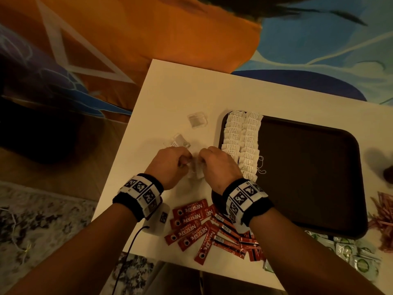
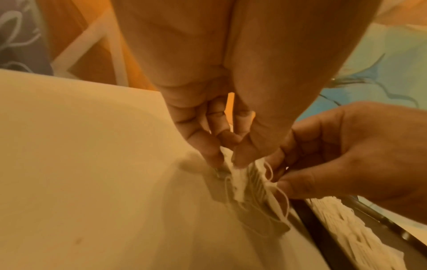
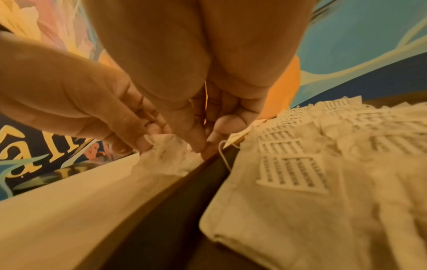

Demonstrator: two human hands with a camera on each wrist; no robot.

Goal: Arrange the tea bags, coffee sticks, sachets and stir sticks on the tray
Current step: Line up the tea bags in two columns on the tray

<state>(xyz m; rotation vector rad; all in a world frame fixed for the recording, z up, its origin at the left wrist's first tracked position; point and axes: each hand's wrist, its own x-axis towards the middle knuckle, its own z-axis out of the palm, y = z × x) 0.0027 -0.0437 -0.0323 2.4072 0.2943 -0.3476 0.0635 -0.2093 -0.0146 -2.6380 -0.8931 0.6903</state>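
Observation:
Both hands meet over the white table (image 1: pixel 170 99), just left of the dark tray (image 1: pixel 308 177). My left hand (image 1: pixel 180 160) and right hand (image 1: pixel 204 159) each pinch the same small bunch of white tea bags (image 1: pixel 195 171) with loose strings. In the left wrist view the left fingertips (image 2: pixel 215 159) press the tea bags (image 2: pixel 245 184) while the right hand (image 2: pixel 284 175) pinches a string loop. Two rows of tea bags (image 1: pixel 242 143) lie along the tray's left edge. Red coffee sticks (image 1: pixel 195 228) lie scattered near the table's front edge.
Two clear wrappers (image 1: pixel 196 120) (image 1: pixel 177 141) lie on the table beyond my hands. Green sachets (image 1: pixel 348 252) sit at the front right, reddish stir sticks (image 1: pixel 382 211) at the right edge. A black cable (image 1: pixel 131 248) trails off the front. Most of the tray is bare.

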